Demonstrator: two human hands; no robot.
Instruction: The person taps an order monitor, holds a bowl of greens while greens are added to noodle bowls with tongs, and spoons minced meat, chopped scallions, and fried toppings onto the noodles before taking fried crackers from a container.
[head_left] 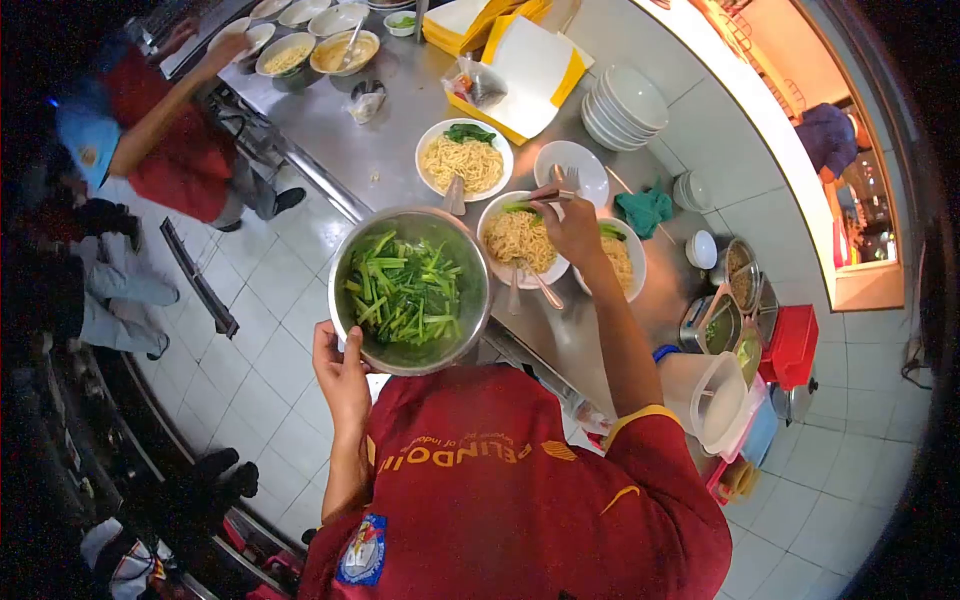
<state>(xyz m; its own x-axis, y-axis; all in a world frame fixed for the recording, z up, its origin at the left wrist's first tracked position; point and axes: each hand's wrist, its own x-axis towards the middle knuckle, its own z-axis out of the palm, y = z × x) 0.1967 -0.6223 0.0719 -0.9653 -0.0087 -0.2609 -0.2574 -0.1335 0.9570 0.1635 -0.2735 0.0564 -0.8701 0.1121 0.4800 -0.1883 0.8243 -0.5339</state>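
My left hand [343,375] grips the rim of a steel mixing bowl [480,300], thumb over the edge. Cut green vegetables [405,290] fill its bottom. Over the noodle bowl [520,240] in the middle, my right hand [575,230] is closed on a metal utensil [548,192] whose exact kind I cannot make out. Greens lie at that bowl's upper edge, and cutlery rests in its noodles. Behind it stands another noodle bowl [465,160] with dark greens and a utensil. A third noodle bowl [620,262] is partly hidden by my right forearm.
A white plate [585,165], stacked bowls [625,105] and a green cloth [645,208] are along the wall side. Open yellow-white boxes [520,75] lie at the back. A plastic tub [700,395] and a red container [790,345] are at right. A co-worker [170,140] stands at left.
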